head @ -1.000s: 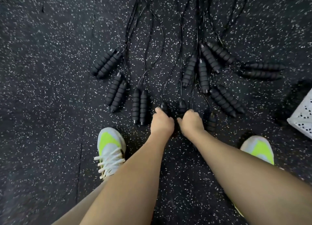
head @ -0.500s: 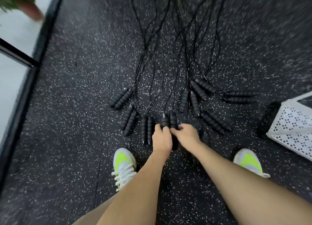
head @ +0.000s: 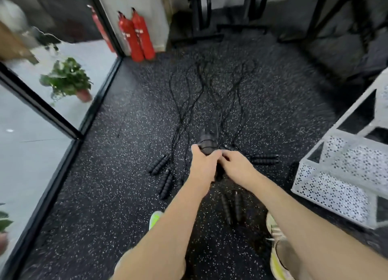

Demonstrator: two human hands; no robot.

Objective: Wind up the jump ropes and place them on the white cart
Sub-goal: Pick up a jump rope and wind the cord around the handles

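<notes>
Several black jump ropes lie on the speckled floor, their cords [head: 189, 99] running away from me. My left hand [head: 202, 164] grips a pair of ribbed black handles [head: 206, 144], lifted off the floor, with their ends sticking up past my fingers. My right hand [head: 236, 164] is pressed against the left and pinches the same handles from the right. More handle pairs rest at the left [head: 158, 164], the right [head: 265, 159] and near my feet [head: 231, 208]. The white cart [head: 336, 187] with perforated walls stands at the right.
A glass wall with a black frame [head: 63, 174] runs along the left, with a potted plant [head: 67, 80] behind it. Red fire extinguishers [head: 136, 36] stand at the back. Black gym equipment frames [head: 201, 13] fill the far side. My shoes [head: 277, 248] are below.
I have risen and both hands have lifted one pair of handles off the floor. The view has tilted up, so the glass wall, extinguishers and more of the cart came into sight.
</notes>
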